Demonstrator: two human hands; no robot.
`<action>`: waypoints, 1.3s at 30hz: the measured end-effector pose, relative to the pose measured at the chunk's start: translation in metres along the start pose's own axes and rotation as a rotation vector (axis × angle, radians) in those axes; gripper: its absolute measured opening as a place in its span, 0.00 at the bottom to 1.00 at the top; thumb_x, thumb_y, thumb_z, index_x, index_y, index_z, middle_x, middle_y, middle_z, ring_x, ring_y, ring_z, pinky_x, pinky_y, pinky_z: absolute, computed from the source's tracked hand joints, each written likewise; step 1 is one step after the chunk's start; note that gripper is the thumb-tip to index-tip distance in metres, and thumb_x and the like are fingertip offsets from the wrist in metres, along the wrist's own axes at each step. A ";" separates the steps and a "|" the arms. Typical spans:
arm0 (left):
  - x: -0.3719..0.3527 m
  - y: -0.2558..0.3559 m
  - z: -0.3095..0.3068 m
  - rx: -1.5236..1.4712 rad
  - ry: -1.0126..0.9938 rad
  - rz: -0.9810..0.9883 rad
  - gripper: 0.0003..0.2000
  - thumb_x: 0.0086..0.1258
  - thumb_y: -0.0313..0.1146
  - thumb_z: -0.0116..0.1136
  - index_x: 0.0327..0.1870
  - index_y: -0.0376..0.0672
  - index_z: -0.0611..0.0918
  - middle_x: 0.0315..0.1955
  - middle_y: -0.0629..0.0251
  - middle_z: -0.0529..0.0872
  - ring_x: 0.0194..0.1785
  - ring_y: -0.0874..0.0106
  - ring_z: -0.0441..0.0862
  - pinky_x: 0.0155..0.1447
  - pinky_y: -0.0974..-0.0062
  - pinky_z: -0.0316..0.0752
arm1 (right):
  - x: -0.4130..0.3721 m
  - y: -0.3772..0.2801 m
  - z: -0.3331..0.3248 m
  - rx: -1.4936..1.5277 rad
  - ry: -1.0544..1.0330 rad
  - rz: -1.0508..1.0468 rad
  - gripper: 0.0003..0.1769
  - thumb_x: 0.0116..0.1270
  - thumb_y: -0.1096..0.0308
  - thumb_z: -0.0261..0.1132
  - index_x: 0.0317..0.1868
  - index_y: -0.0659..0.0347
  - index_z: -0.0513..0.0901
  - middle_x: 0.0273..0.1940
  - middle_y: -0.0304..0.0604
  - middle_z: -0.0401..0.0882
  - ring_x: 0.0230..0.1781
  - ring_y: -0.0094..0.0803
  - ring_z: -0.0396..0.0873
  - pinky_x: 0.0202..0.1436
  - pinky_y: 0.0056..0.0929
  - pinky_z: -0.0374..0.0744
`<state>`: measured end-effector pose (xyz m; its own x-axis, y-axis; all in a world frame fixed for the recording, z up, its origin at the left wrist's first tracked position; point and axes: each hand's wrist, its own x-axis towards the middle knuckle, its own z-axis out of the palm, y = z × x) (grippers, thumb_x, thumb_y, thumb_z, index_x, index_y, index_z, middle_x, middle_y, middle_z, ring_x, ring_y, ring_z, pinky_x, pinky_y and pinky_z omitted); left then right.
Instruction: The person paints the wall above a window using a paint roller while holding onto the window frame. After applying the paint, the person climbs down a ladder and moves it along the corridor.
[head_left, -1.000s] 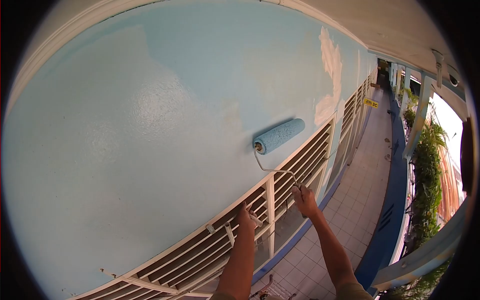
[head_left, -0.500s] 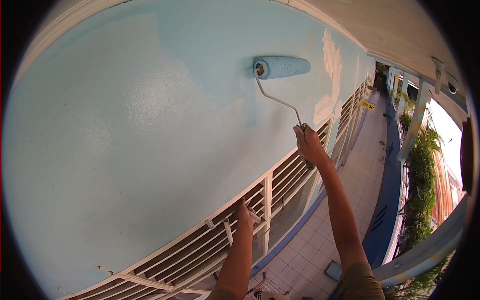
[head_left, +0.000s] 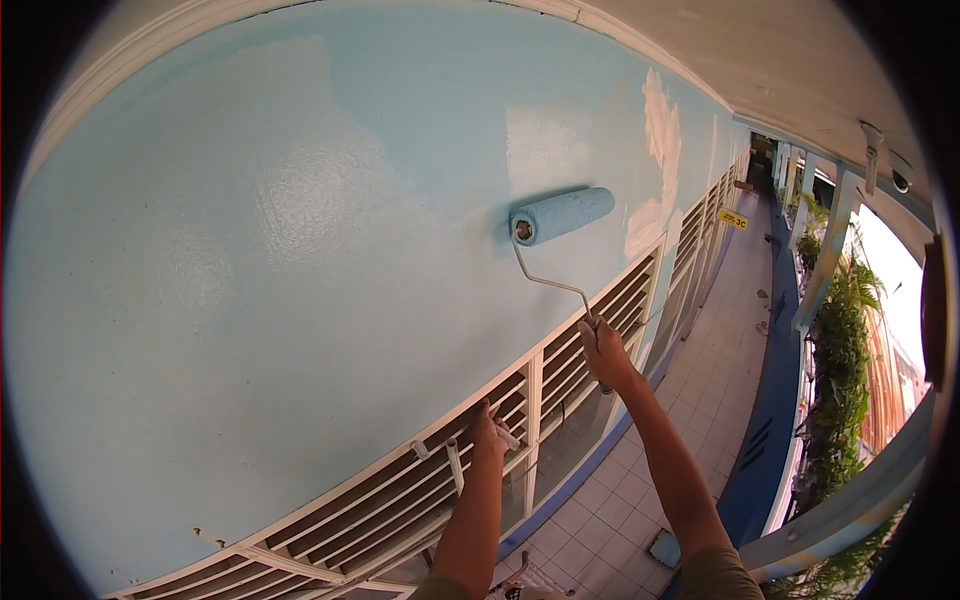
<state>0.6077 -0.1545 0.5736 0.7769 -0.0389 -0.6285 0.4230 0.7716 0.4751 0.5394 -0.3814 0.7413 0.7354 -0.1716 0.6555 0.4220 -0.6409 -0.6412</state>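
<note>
My right hand (head_left: 605, 355) is closed around the handle of a paint roller. The roller's blue sleeve (head_left: 565, 214) lies against the light blue wall (head_left: 330, 290), and its bent metal rod runs down to my fist. A wet, shiny patch shows just above the sleeve. Lower down, my left hand (head_left: 487, 432) grips the louvered window frame (head_left: 533, 400) at its slats, beside a pale handle.
Unpainted whitish patches (head_left: 655, 150) mark the wall further right. A tiled walkway (head_left: 600, 490) runs below with a paint tray (head_left: 664, 547) on it. Green plants (head_left: 840, 360), a railing and a yellow sign (head_left: 734, 218) are to the right.
My right hand and the roller have moved down the wall, leaving a shiny patch where the sleeve was. My left hand has stayed on the window frame.
</note>
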 end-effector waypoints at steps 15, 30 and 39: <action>-0.028 0.016 -0.012 -0.044 0.033 -0.019 0.24 0.73 0.52 0.61 0.44 0.33 0.83 0.22 0.70 0.64 0.23 0.74 0.64 0.28 0.75 0.63 | -0.050 -0.007 -0.033 -0.208 -0.145 -0.001 0.17 0.78 0.64 0.56 0.37 0.73 0.70 0.22 0.63 0.74 0.22 0.61 0.74 0.28 0.47 0.71; 0.007 0.013 -0.017 -0.062 0.025 -0.024 0.23 0.77 0.53 0.53 0.42 0.37 0.81 0.25 0.64 0.78 0.23 0.70 0.67 0.26 0.71 0.66 | 0.113 -0.154 -0.068 0.063 -0.066 0.107 0.21 0.81 0.58 0.53 0.32 0.65 0.65 0.15 0.39 0.66 0.09 0.26 0.67 0.10 0.31 0.69; -0.008 0.018 -0.014 -0.068 0.073 -0.008 0.20 0.76 0.50 0.56 0.47 0.38 0.81 0.29 0.66 0.78 0.24 0.72 0.66 0.29 0.72 0.66 | 0.143 -0.174 -0.031 0.285 -0.002 0.060 0.21 0.81 0.57 0.51 0.33 0.64 0.64 0.16 0.39 0.66 0.08 0.26 0.66 0.09 0.30 0.70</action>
<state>0.6025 -0.1313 0.5788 0.7365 -0.0014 -0.6764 0.3947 0.8129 0.4281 0.5546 -0.3170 0.9590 0.7645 -0.2010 0.6124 0.5095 -0.3935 -0.7652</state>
